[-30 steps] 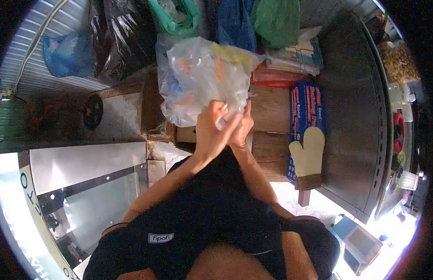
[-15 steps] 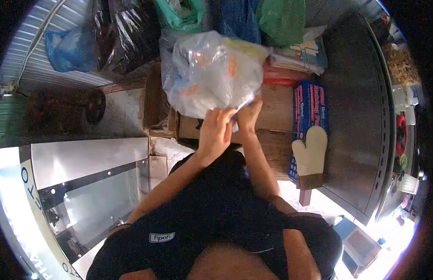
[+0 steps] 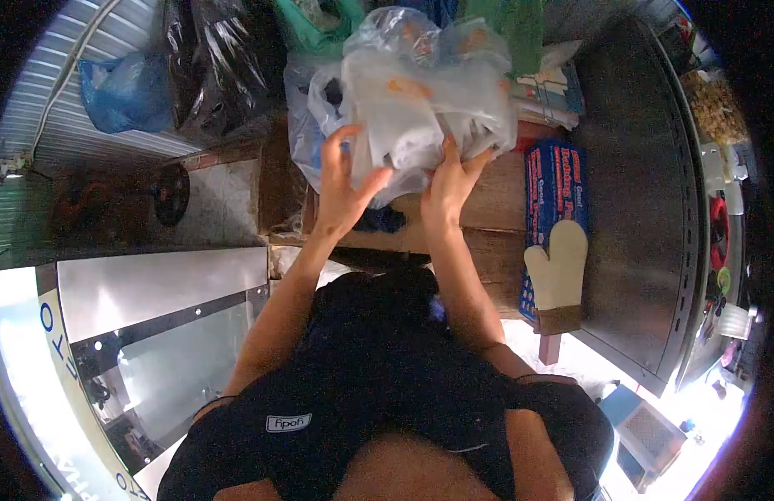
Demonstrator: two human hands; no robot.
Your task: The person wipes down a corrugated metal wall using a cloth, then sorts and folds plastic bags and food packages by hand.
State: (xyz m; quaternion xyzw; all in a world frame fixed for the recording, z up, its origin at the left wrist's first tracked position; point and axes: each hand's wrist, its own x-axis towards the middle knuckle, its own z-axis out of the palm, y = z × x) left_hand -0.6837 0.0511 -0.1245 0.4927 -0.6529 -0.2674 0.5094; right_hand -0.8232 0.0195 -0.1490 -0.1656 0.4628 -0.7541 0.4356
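A clear plastic bag with orange print [image 3: 479,83] is at the top centre, its mouth facing me, with folded white plastic bags [image 3: 395,117] inside. My left hand [image 3: 343,184] has its fingers spread at the left side of the opening, thumb and fingertips near the white bags. At the lower right edge of the bag, my right hand [image 3: 455,185] touches the plastic, fingers apart and pointing up. Whether the right fingertips pinch any film is hard to make out. Another clear bag [image 3: 303,125] lies behind on the left.
A blue baking paper box [image 3: 556,184] stands right, with a cream oven mitt [image 3: 558,267] in front. Green bags [image 3: 316,29], a black bag [image 3: 220,75] and a blue bag [image 3: 128,92] hang behind. A wooden surface [image 3: 491,196] lies below the hands; a metal cabinet [image 3: 633,200] is right.
The hands have moved apart from their joined position at the bag's gathered mouth. The bag has shifted up and right and is now open, showing the white bags inside.
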